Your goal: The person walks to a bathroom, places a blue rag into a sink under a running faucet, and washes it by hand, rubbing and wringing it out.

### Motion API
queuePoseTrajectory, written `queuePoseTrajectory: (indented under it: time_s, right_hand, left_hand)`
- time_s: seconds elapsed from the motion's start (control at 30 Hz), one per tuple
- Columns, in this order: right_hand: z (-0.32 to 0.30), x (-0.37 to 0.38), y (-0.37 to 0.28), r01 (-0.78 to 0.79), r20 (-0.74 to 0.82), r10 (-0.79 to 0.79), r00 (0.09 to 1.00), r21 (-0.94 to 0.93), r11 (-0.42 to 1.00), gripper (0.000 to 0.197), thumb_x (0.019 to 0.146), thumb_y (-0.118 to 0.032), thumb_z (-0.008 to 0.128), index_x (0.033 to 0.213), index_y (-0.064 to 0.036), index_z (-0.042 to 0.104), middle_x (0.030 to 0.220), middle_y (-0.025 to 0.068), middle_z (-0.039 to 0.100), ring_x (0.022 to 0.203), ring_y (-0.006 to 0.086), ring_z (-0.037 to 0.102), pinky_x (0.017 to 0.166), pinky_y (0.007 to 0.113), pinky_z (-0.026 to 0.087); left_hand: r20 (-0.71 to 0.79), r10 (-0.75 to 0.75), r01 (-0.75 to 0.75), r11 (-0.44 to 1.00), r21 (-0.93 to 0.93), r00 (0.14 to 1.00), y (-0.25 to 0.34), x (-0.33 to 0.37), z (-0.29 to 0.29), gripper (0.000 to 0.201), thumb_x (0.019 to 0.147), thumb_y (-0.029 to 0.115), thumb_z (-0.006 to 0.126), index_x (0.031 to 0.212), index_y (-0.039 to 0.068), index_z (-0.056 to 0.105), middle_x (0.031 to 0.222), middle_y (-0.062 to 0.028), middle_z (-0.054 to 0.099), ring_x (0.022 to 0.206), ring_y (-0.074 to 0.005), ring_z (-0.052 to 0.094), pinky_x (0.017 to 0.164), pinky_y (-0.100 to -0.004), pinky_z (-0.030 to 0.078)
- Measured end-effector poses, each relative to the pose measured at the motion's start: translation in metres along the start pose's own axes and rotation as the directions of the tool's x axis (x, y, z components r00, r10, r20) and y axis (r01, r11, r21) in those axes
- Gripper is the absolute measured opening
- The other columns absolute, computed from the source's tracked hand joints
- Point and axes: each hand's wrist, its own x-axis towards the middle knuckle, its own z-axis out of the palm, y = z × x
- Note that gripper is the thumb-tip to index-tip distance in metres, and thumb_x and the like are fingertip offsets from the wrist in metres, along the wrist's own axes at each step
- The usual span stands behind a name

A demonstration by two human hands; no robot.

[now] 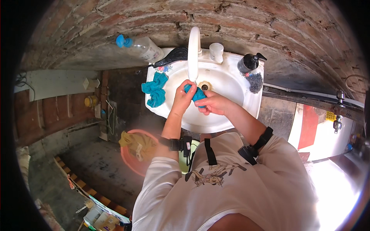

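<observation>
the left hand has its fingers curled and its thumb bent over in a closed grip; the right hand is just beside it, its fingers also curled. the left forearm reaches steeply forward, while the right forearm slants inward from the right.

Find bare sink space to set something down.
Free: the basin right of the drain, and the right rim in front of the grey scourer. Crowded: the left ledge under teal fabric, and in front of the drain, where left hand and right hand hold a teal bundle.
</observation>
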Motion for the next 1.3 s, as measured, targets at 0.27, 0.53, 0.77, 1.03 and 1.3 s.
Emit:
queuePoseTrajectory:
  time_s: [0.27,0.53,0.77,1.03,1.3]
  right_hand:
    - [-0.001,0.021,0.005,-0.144,-0.078,-0.644,0.761,-0.988,-0.050,0.018,0.069,-0.011,0.052,0.083,0.0009,0.050,0.069,0.0152,0.059,0.064,0.0313,0.059,0.058,0.039,0.046]
    - [-0.007,0.019,0.005,0.034,-0.235,-0.360,0.903,-0.796,0.604,0.011,0.075,-0.015,0.055,0.078,-0.0051,0.050,0.056,0.0077,0.051,0.049,0.0190,0.052,0.043,0.029,0.038]
    - [0.039,0.006,0.000,-0.146,0.318,-0.067,0.946,0.600,0.787,0.027,0.084,-0.031,0.045,0.086,-0.0043,0.047,0.059,-0.0023,0.038,0.041,0.0071,0.031,0.035,0.020,0.022]
    - [0.027,0.003,-0.023,-0.048,-0.030,0.048,0.998,-0.013,0.999,0.015,0.078,-0.018,0.052,0.081,-0.0055,0.043,0.058,0.0008,0.037,0.041,0.0057,0.032,0.034,0.019,0.021]
    - [0.009,0.028,-0.010,-0.143,-0.228,-0.485,0.844,-0.968,0.206,0.022,0.070,-0.013,0.054,0.087,0.0015,0.055,0.079,0.0199,0.059,0.073,0.0334,0.058,0.065,0.039,0.045]
  left_hand:
    - [-0.030,0.050,-0.026,0.847,0.532,0.998,-0.026,0.027,0.006,0.032,0.083,0.028,0.050,0.080,-0.003,0.056,0.064,-0.0132,0.058,0.061,-0.0193,0.055,0.058,-0.0311,0.042]
    - [-0.073,-0.437,0.443,0.892,0.095,0.896,-0.016,0.028,-0.005,0.043,0.085,0.040,0.042,0.104,0.003,0.053,0.099,-0.0138,0.057,0.089,-0.0222,0.055,0.072,-0.0333,0.043]
    - [0.364,0.280,0.135,0.599,-0.790,0.888,0.015,0.008,0.004,0.067,0.079,0.045,0.050,0.128,0.006,0.025,0.118,-0.0172,0.040,0.109,-0.0318,0.041,0.091,-0.0498,0.035]
    - [0.092,-0.139,0.161,0.942,-0.295,0.986,0.058,0.017,0.018,0.029,0.081,0.010,0.051,0.108,0.000,0.047,0.064,-0.0004,0.041,0.057,-0.0101,0.041,0.064,-0.0276,0.041]
    - [-0.313,-0.232,0.139,0.946,-0.291,0.921,0.009,0.036,0.030,0.031,0.073,-0.011,0.042,0.102,-0.001,0.048,0.071,-0.0056,0.051,0.055,-0.0125,0.049,0.055,-0.0239,0.046]
